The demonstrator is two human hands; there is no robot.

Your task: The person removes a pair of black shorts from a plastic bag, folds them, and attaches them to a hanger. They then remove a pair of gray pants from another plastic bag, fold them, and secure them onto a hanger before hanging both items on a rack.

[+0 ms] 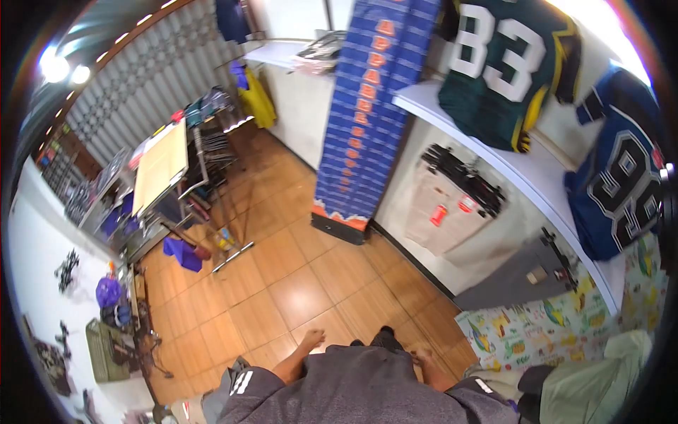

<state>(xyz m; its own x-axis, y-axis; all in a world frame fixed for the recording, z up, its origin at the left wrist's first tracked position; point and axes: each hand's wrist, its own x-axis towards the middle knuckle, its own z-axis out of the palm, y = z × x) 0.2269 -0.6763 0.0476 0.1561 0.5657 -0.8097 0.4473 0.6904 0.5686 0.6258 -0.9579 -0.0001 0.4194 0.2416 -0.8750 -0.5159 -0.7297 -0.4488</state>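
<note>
My left hand (pixel 314 338) hangs low in front of my dark grey shirt (pixel 360 385), over the tiled floor. Its fingers look loosely curled, with nothing visible in them. On the other side of my body, my right hand (pixel 421 357) also hangs down, close to a dark shoe (pixel 385 336). Its fingers are too small and partly turned away to make out. Neither hand touches any garment that I can see.
A tall blue column (pixel 367 106) stands ahead on the brown tiles (pixel 300 293). At right, jerseys (pixel 505 63) lie along a white shelf (pixel 508 166), with trousers (pixel 452 205) hanging below. A table (pixel 162 166) and clothes rack (pixel 219 152) stand at left.
</note>
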